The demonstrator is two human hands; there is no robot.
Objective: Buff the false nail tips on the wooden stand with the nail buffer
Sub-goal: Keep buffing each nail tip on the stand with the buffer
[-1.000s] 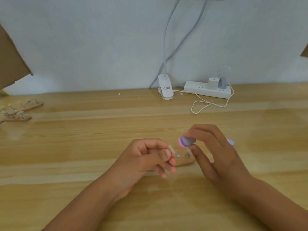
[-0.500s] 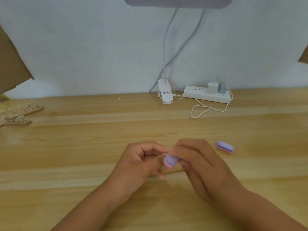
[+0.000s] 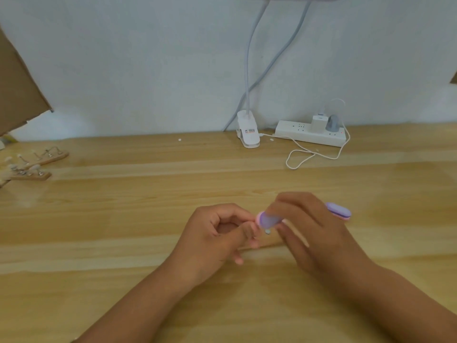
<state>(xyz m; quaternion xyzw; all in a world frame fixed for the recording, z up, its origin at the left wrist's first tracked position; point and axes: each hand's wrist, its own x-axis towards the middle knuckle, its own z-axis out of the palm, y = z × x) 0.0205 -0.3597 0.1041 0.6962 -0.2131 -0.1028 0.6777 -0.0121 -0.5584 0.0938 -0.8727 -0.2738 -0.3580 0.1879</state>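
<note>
My right hand [image 3: 304,229] grips a small purple and pink nail buffer [image 3: 268,220], its pink end pointing left at my left thumb. My left hand [image 3: 217,238] has its fingers curled and pinches something small at the thumb tip; the false nail tip itself is hidden by the blurred buffer. A wooden stand [image 3: 268,240] lies on the table under and between both hands, mostly covered, with one small metal stud showing.
A second purple buffer [image 3: 338,211] lies just right of my right hand. Two more wooden stands with nail tips [image 3: 32,167] sit at the far left. A lamp clip [image 3: 248,132], a power strip [image 3: 310,133] and a looped white cable [image 3: 311,155] line the wall.
My right hand with the buffer dipped to the left thumb, then rose slightly and shifted right, as in a rubbing stroke. My left hand stayed in place.
</note>
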